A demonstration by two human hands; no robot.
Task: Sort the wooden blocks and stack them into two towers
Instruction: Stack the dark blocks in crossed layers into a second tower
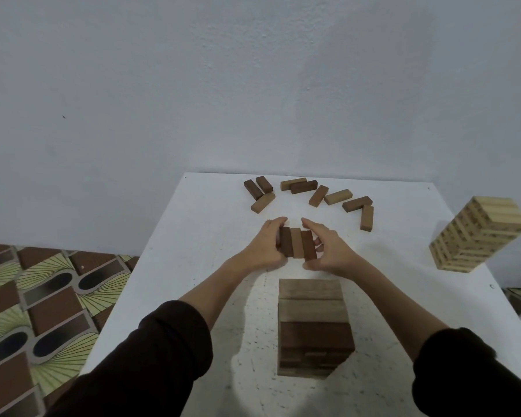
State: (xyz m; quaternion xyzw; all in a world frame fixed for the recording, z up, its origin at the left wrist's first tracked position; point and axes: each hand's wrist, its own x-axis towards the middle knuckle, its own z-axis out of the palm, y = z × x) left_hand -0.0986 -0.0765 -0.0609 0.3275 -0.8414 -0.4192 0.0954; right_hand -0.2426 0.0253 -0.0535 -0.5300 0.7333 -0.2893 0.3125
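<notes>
While hands (262, 246) (328, 251) clasp three blocks (297, 243), tower (478, 233) marks blurred.

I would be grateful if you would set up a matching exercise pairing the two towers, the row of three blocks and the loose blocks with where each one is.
Things
1. pale tower
2. dark tower
3. three-block row
4. loose blocks

Places
A. gripped between the left hand and the right hand
B. scattered along the far side of the table
C. by the table's right edge
D. nearest the person, between the forearms

Pairs: 1-C, 2-D, 3-A, 4-B
</notes>
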